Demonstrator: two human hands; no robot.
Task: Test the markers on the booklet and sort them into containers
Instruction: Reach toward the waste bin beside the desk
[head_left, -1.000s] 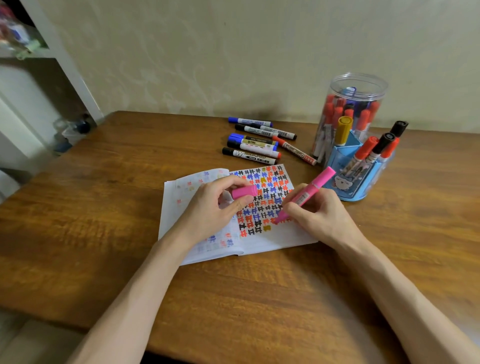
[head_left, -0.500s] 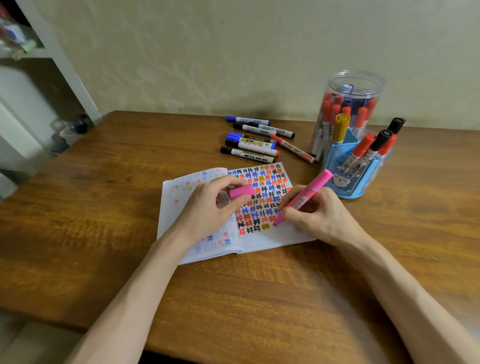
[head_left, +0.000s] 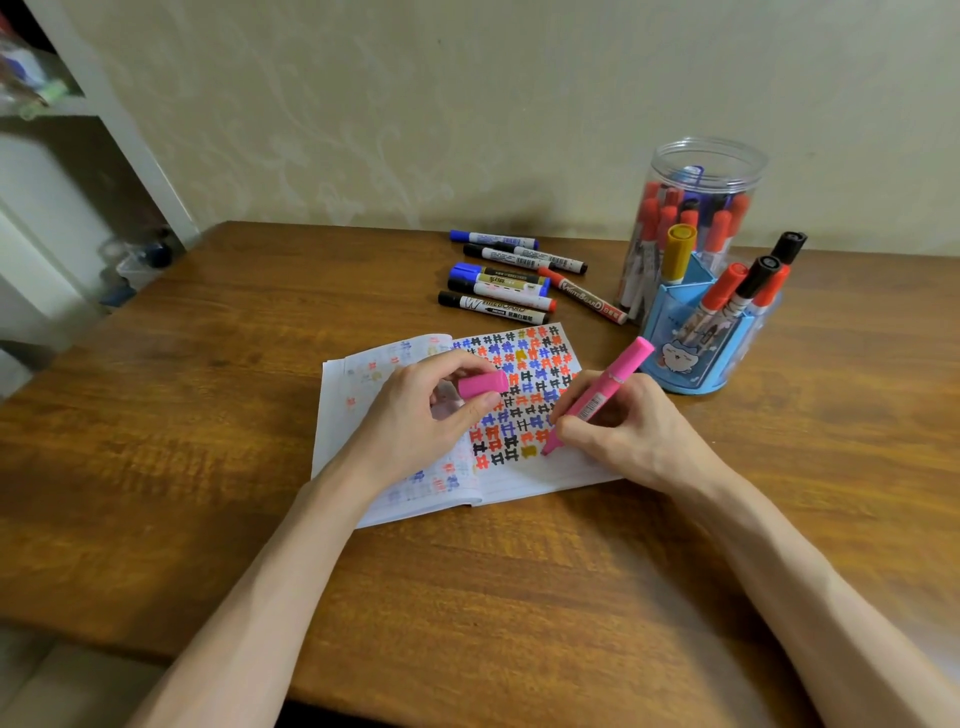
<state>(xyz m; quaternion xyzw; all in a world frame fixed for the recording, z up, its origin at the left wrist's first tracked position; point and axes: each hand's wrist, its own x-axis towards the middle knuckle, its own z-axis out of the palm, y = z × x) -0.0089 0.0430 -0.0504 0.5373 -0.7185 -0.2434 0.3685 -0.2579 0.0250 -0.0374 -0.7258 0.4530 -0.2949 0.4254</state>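
An open white booklet (head_left: 540, 475) lies on the wooden table, its right page filled with red, blue, black and gold marks. My right hand (head_left: 631, 434) grips a pink marker (head_left: 602, 392), tip down on the page beside a gold mark. My left hand (head_left: 415, 415) rests on the booklet and pinches the pink cap (head_left: 482, 385). Several loose markers (head_left: 511, 283) lie beyond the booklet. A blue pen holder (head_left: 693, 358) and a clear plastic jar (head_left: 696, 171), both holding markers, stand at the right.
The table (head_left: 182, 395) meets a pale wall at the back. A white shelf unit (head_left: 67, 171) stands off the table's left side. The table's front edge runs under my forearms.
The pink marker's tip has shifted slightly along the lower rows of the page. My left hand and the cap have stayed put.
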